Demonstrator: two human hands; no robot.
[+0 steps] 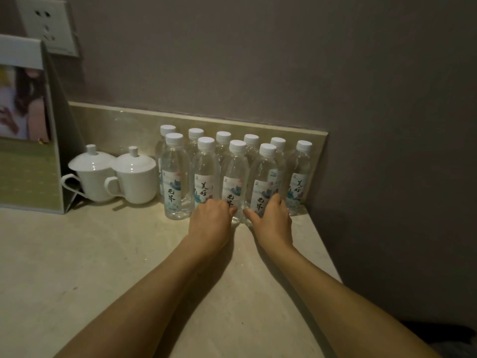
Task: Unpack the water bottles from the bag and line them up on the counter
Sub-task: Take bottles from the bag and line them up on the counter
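Several clear water bottles with white caps and printed labels stand in two rows on the beige counter (108,254), against the backsplash. My left hand (212,220) curls around the base of the second front-row bottle (205,168), and its thumb touches the third front-row bottle (235,169). My right hand (271,217) wraps the base of the fourth front-row bottle (263,174), thumb on the left and fingers on the right. The two thumbs nearly meet. No bag is in view.
Two white lidded cups (94,174) (135,177) stand left of the bottles. A standing display card (28,140) sits at the far left under a wall socket (47,24). The counter ends at a wall on the right (387,151).
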